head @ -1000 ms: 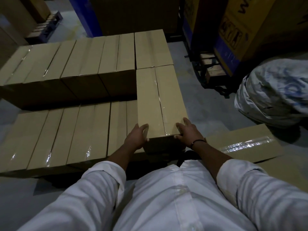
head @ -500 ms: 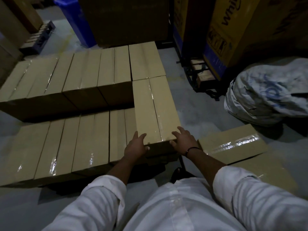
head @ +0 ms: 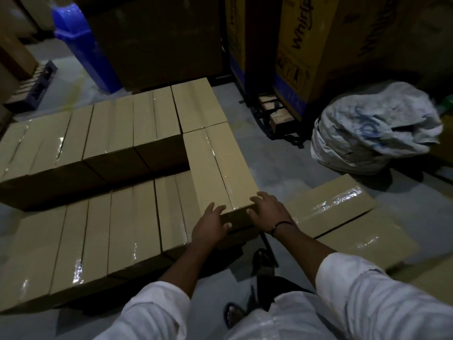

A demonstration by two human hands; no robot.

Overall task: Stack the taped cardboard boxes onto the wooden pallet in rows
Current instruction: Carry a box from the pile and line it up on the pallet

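Two hands square up a second-tier box at the stack's near corner.

The left hand [head: 210,227] and right hand [head: 268,212], set apart, lay fingers over the top edge and thumbs against the near face of the taped box [head: 220,168], pressing rather than clasping. It sits end to end with another box [head: 198,104] beyond the fingertips. An uneven shove could skew it off the lower row [head: 122,229] left of the left hand. It could also tip off the open right side onto the sandalled foot [head: 263,261] below the wrists.

Top box [head: 215,163] near end: left hand [head: 210,228], right hand [head: 268,212] pressing
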